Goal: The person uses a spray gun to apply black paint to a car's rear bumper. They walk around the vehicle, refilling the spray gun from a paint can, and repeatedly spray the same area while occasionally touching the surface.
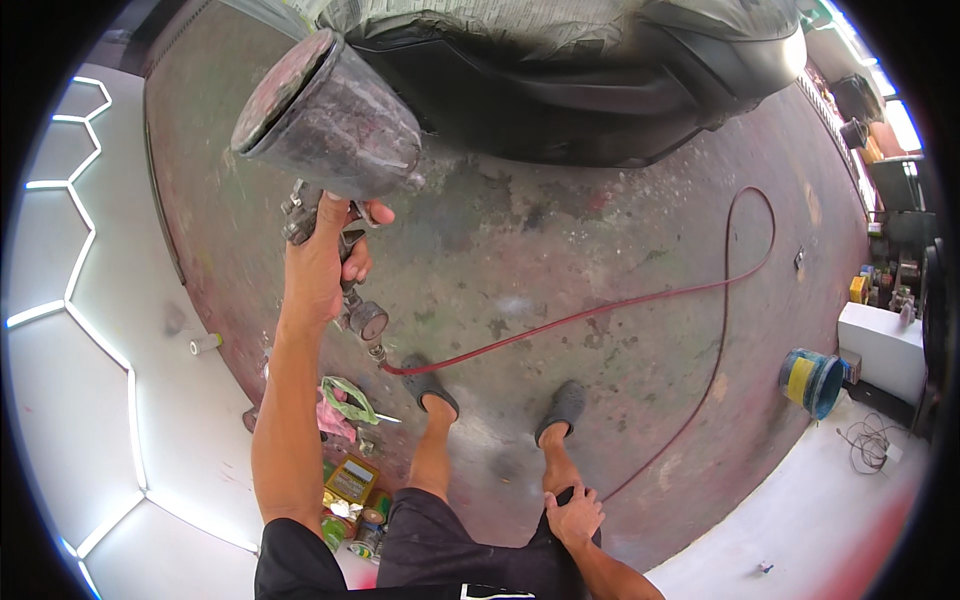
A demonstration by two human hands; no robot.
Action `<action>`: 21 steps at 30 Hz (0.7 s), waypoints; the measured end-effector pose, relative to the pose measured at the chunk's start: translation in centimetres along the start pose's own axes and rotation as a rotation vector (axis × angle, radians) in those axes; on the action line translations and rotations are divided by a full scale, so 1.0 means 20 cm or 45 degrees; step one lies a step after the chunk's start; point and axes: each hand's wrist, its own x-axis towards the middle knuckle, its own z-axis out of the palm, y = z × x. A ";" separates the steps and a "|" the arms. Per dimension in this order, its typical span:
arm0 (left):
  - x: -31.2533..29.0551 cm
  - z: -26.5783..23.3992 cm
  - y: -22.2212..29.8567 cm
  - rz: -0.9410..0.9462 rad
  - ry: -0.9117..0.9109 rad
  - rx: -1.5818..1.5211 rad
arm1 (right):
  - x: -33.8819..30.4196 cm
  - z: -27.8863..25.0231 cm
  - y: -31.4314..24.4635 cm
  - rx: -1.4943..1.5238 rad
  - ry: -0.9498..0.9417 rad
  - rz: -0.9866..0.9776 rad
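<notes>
Stained concrete floor (640, 350) surrounds the black body panel (540, 100); left hand (322, 255) clamps the spray gun (350, 130) near the panel's left end, right hand (577, 518) rests loosely on the knee, well apart. Probably spraying (can't tell paint flow); next move calls for squaring up to the panel.

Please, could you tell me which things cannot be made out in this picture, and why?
All in the head view:
- What is inside the cup of the spray gun: the lid covers it.
- The gun's handle: mostly hidden by the left hand.
- The reading on the gauge: too small.
- The far end of the red hose: lost from sight near the right hand.
- The dark panel's upper part: under paper.
</notes>
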 end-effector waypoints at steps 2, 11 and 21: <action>0.01 -0.03 -0.01 0.003 0.087 0.065 | -0.01 0.00 0.00 0.019 -0.021 0.006; 0.25 -0.32 -0.05 0.095 0.471 0.025 | -0.03 0.01 -0.01 0.016 0.001 -0.009; 0.09 -0.51 -0.15 0.122 0.713 -0.109 | -0.06 0.07 -0.08 -0.015 0.046 0.022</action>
